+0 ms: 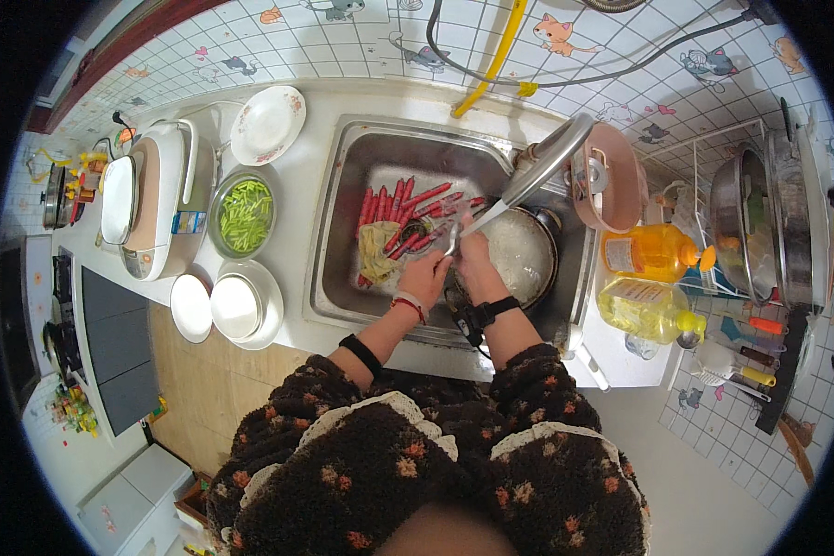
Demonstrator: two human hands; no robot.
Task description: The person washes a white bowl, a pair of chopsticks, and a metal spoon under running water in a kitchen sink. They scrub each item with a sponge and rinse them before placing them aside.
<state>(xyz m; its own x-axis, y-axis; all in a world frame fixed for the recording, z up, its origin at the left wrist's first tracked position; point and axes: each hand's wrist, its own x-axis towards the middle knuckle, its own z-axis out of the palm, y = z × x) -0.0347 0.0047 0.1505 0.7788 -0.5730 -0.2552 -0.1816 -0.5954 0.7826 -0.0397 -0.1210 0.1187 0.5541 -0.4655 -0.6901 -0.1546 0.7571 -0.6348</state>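
Observation:
My left hand (pixel 422 279) grips a shiny metal utensil (pixel 452 240), perhaps a spoon, over the stainless-steel sink (pixel 326 229). Close beside it, my right hand (pixel 475 256) is under the faucet (pixel 546 167); spout and splashing water hide its fingertips, so its grip is unclear. Several red sausage-shaped packets (pixel 382 206) lie on the sink bottom, some near the drain (pixel 414 229). A wet yellowish cloth (pixel 380 251) rests to their left. Right of my right hand, a round pan (pixel 521 254) holds cloudy water and is partly covered by my forearm.
Left counter: a glass bowl of cut green vegetables (pixel 244 215), a floral plate (pixel 269 125), stacked white dishes (pixel 238 306) and a rice cooker (pixel 160 201). Right: a pink basin (pixel 608 177), an orange pump bottle (pixel 646 251), a yellow soap bottle (pixel 643 309) and a dish rack (pixel 698 167).

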